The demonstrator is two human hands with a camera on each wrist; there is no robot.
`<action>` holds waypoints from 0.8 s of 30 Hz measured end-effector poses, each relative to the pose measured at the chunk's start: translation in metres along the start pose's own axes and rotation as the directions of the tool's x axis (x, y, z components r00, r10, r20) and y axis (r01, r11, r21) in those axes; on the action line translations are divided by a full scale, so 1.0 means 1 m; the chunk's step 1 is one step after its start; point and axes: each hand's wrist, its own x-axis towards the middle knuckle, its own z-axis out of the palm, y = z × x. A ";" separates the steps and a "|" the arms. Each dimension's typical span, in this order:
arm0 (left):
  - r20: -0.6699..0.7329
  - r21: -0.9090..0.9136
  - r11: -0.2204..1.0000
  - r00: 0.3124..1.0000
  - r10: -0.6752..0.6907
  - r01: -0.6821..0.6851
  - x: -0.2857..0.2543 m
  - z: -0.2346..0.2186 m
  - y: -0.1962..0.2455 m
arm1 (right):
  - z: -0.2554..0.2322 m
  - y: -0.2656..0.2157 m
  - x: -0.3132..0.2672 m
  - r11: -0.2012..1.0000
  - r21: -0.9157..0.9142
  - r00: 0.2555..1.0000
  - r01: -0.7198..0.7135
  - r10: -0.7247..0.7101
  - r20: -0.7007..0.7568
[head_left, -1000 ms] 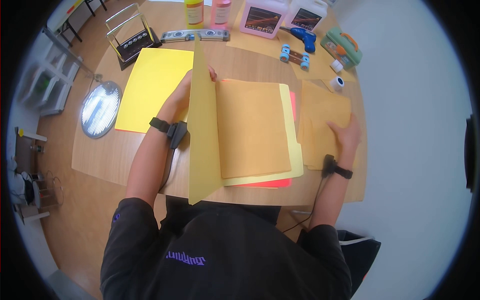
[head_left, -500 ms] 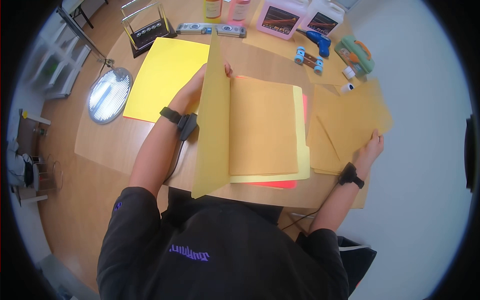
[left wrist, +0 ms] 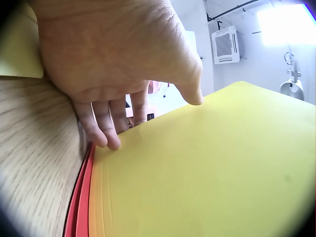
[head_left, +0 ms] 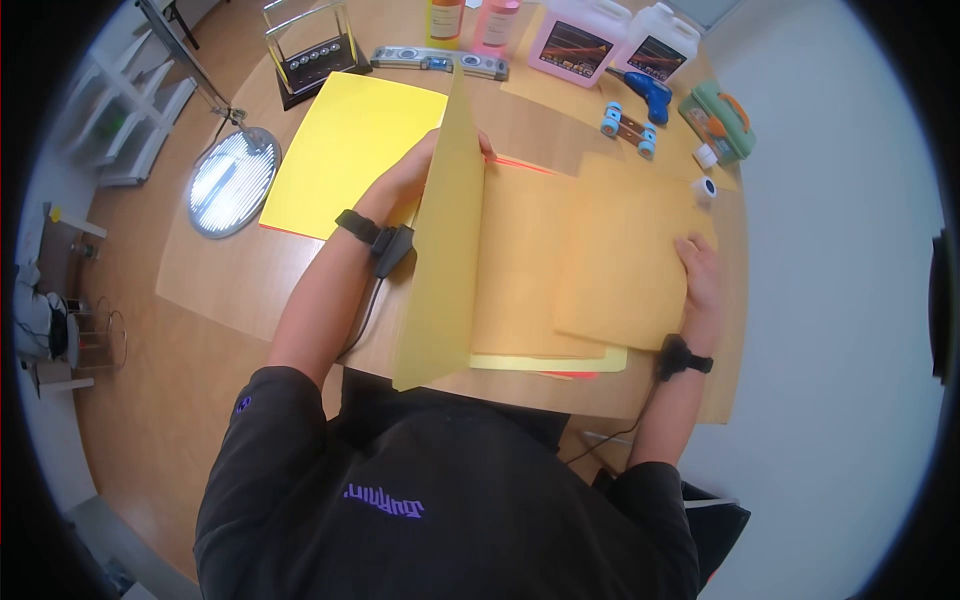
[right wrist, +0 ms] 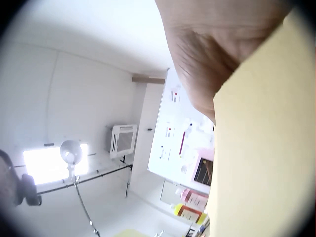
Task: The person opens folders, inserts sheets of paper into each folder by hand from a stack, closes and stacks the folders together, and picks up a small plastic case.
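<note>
A pale yellow file folder lies on the table with its left cover raised nearly upright. My left hand holds that cover at its far edge; in the left wrist view the thumb and fingertips reach the edge. Brown kraft paper rests inside the folder. With its thumb on top, my right hand grips more kraft paper by the right side, and this paper overlaps the folder's right part. In the right wrist view the paper hides the right fingers. Red folder edges show under the yellow one.
Bright yellow sheets lie left, near a round lamp. Along the back stand a Newton's cradle, a spirit level, bottles and jugs. A toy drill, small skateboard and green case sit back right.
My right hand has taken kraft paper from the right pile, lifted it and brought it left over the folder. The left hand still holds the cover up. The head view has shifted slightly.
</note>
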 end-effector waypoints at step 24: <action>-0.022 0.007 0.994 0.994 0.109 -0.109 -0.015 0.008 0.008 | 0.094 0.017 -0.023 0.880 -0.442 0.984 0.176 -0.167 0.060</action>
